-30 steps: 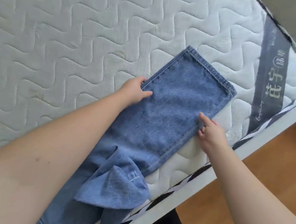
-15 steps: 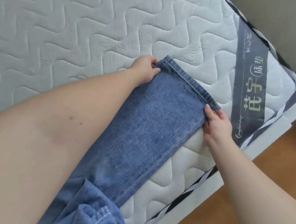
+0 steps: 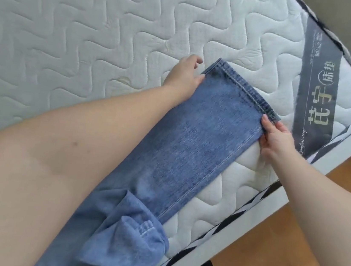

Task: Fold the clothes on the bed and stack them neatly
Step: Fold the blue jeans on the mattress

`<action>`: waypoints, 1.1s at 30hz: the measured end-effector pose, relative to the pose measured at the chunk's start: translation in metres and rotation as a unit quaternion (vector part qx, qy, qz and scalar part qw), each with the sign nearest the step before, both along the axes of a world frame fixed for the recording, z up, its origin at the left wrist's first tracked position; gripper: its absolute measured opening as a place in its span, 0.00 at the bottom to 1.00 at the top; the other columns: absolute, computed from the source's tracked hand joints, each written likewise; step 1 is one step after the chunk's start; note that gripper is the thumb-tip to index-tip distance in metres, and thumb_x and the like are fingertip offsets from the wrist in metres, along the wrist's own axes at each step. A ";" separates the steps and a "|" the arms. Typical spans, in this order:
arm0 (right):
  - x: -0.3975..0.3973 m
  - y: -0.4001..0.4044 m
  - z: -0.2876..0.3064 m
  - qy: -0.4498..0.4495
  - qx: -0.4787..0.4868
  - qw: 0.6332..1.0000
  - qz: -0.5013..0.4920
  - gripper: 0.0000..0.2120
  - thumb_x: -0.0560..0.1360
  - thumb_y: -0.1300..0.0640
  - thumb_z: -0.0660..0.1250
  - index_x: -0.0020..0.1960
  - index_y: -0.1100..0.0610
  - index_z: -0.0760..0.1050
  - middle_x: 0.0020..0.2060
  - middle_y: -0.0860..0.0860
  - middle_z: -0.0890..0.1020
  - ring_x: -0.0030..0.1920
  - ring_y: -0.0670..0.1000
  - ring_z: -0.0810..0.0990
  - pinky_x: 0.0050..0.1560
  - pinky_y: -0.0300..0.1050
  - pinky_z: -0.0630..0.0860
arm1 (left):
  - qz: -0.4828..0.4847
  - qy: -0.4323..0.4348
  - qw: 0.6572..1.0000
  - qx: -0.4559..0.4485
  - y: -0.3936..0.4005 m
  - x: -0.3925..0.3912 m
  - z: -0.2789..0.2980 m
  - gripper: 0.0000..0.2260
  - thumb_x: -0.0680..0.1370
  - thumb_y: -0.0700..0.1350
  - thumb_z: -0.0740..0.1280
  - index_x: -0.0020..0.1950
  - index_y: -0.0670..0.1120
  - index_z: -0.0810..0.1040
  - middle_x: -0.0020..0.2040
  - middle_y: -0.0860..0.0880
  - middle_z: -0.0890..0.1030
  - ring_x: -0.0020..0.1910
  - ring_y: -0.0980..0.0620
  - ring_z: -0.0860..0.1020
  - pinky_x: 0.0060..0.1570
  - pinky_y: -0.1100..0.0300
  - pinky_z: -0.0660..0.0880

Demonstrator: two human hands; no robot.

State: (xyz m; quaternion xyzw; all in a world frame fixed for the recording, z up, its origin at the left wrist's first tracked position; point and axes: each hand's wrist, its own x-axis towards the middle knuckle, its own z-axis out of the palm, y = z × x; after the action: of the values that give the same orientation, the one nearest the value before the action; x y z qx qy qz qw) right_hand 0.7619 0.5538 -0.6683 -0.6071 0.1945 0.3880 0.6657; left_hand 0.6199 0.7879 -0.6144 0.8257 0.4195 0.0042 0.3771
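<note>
One pair of blue jeans (image 3: 204, 141) lies on the bare quilted mattress (image 3: 94, 32) of the bed, near its right-hand edge, legs laid one on the other and stretched flat. The long axis runs from the bunched waist end close to the person, lower left, up and away to the hem (image 3: 245, 86) at the far end. Both hands are at that hem, one on each corner. The left hand (image 3: 185, 76) is at the far-left corner, its fingers curled round the denim edge as far as can be seen, though the actual pinch is partly hidden. The right hand (image 3: 277, 139) grips the near-right corner just below the hem, thumb on top of the cloth and fingers tucked under it.

So the coming fold turns on this – the hem is the farthest part of the garment, and the waist lies straight back along the leg towards the body. Neither hand is nearer; they sit level across the width. Count: one garment, two hands, no stack in view yet – only floor (image 3: 288, 248) beside the bed
</note>
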 end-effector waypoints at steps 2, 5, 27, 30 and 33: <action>-0.005 0.003 0.008 -0.021 -0.011 1.000 0.001 0.05 0.75 0.67 0.70 0.49 0.59 0.78 0.40 0.52 0.85 0.41 0.49 0.85 0.47 0.44 0.83 | -0.013 -0.016 1.000 -0.001 -0.012 -0.045 0.017 0.12 0.80 0.42 0.63 0.64 0.46 0.74 0.56 0.48 0.77 0.53 0.52 0.75 0.50 0.68 0.66; -0.025 0.012 0.023 -0.116 -0.119 0.986 0.004 0.15 0.75 0.63 0.72 0.61 0.63 0.75 0.45 0.51 0.81 0.43 0.46 0.81 0.51 0.36 0.79 | -0.015 -0.027 0.997 -0.071 -0.046 -0.129 0.034 0.10 0.81 0.39 0.59 0.58 0.47 0.77 0.51 0.49 0.80 0.49 0.52 0.77 0.50 0.63 0.71; -0.399 -0.117 0.133 -0.186 -0.136 0.859 0.458 0.15 0.80 0.63 0.62 0.56 0.43 0.74 0.62 0.44 0.73 0.64 0.44 0.70 0.62 0.31 0.63 | 0.118 0.019 0.978 -0.170 -0.250 -0.402 0.080 0.17 0.77 0.42 0.65 0.65 0.51 0.78 0.56 0.51 0.81 0.57 0.49 0.78 0.55 0.59 0.72; -0.418 -0.123 0.172 -0.134 -0.087 0.871 0.465 0.16 0.82 0.60 0.59 0.53 0.39 0.76 0.47 0.33 0.82 0.51 0.37 0.76 0.48 0.26 0.70 | 0.122 -0.028 0.969 -0.212 -0.251 -0.426 0.114 0.11 0.75 0.46 0.66 0.54 0.56 0.83 0.48 0.55 0.85 0.51 0.55 0.80 0.51 0.58 0.74; -0.427 -0.127 0.208 -0.126 -0.041 0.868 0.479 0.24 0.80 0.65 0.62 0.68 0.42 0.64 0.51 0.38 0.82 0.46 0.36 0.79 0.44 0.30 0.74 | 0.069 -0.035 0.977 -0.200 -0.253 -0.452 0.148 0.09 0.72 0.49 0.63 0.49 0.56 0.80 0.43 0.57 0.83 0.47 0.58 0.79 0.48 0.55 0.75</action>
State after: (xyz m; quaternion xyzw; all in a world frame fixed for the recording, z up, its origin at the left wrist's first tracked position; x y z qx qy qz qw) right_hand 0.3349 0.4273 -0.4599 -0.6960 -0.1903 0.5707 0.3919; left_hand 0.1677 0.5346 -0.4659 0.7016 0.4546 -0.0249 0.5481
